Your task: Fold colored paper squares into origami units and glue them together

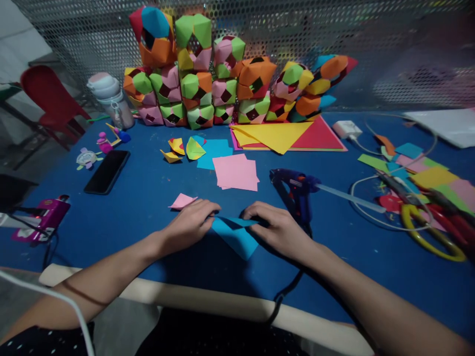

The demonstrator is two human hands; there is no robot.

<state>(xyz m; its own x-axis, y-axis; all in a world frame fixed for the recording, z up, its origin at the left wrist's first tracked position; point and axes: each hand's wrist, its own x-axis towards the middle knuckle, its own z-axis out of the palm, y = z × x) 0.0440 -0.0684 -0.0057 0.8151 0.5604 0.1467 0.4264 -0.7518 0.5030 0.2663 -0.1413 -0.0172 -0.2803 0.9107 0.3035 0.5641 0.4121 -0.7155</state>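
Observation:
Between my hands lies a blue paper square (237, 240), turned cornerwise, its far edge folded over toward me. My left hand (195, 217) grips the paper's left corner with curled fingers. At the opposite corner, my right hand (272, 225) pinches the folded edge. A pink folded paper piece (182, 200) rests just beyond my left hand. Pink paper squares (236, 173) are stacked ahead of both hands, partly over blue paper squares (213, 152). Small folded yellow and green paper pieces (194, 149) sit to their left. A glue gun (297, 185) lies beyond my right hand.
Colourful paper modules (198, 94) are stacked along the mesh at the back. Scissors (432, 237), a looped white cable (352, 190) and paper scraps (434, 175) lie at right. At left are a phone (107, 172), a purple power strip (44, 220) and a bottle (113, 101).

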